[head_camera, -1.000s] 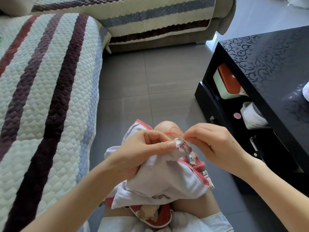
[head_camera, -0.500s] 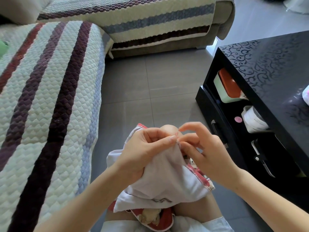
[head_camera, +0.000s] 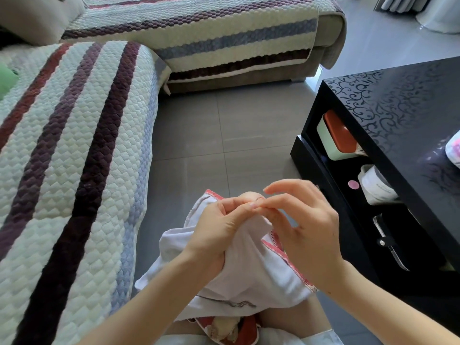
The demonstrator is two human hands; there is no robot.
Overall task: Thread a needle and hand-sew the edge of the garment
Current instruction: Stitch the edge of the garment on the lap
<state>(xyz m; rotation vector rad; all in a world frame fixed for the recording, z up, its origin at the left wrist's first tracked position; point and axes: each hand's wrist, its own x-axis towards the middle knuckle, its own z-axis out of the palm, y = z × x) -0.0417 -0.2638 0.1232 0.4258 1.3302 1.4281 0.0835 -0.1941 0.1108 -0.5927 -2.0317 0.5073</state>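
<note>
Loop of thread (head_camera: 259, 198) has shrunk; your right hand (head_camera: 308, 230) now pinches it just beside your left hand (head_camera: 216, 230), which grips the garment (head_camera: 249, 270) edge; stitch likely drawing through

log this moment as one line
left hand: grips garment on lap | right hand: pinches red thread by left thumb | needle: not visible

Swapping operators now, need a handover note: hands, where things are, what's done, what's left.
Left hand grips the white garment bunched on the lap, thumb and forefinger pinching its top fold.
Right hand pinches the red thread at that fold; needle too small to see.
Done: thread is in the fabric, so sewing looks under way.
Left: the rest of the red-trimmed edge; how much is sewn can't be told.
</note>
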